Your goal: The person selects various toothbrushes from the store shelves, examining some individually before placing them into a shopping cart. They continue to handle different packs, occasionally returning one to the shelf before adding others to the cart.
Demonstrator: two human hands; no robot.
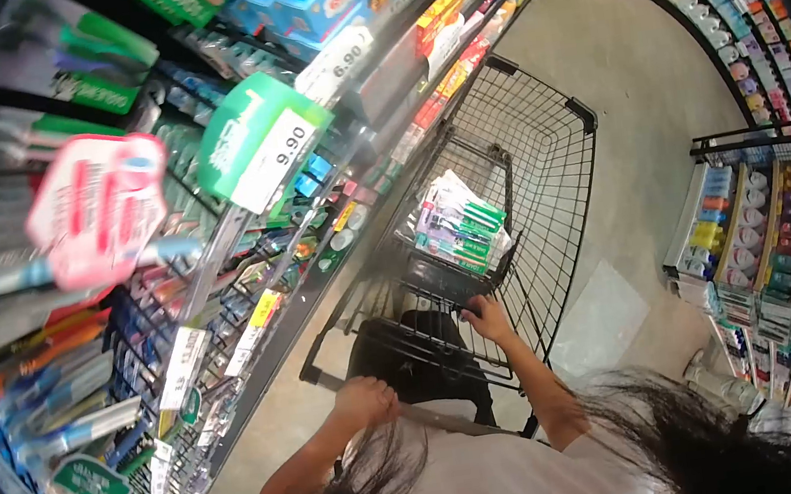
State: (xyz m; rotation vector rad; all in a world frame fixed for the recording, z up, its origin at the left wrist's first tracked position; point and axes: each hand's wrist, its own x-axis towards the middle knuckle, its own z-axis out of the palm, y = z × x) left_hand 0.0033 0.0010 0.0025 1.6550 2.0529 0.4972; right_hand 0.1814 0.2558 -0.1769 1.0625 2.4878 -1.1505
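Note:
A black wire shopping cart (551,228) stands in front of me, tilted in this view. My left hand (367,401) is closed round its handle bar (325,378). My right hand (489,318) is closed over the rear of the cart, beside a dark panel (444,282); I cannot tell what its fingers grip. Just beyond that hand, a pile of green and white packages (462,229) lies in the cart. Dark cloth (404,359) shows below the handle area, between my arms.
Along the left runs a shelf of hanging toothbrush packs (66,376) with price tags (281,157) jutting out. Shelves of bottles (730,38) curve round the far right, and a lower display rack (760,242) stands at right. Grey floor (635,69) lies between.

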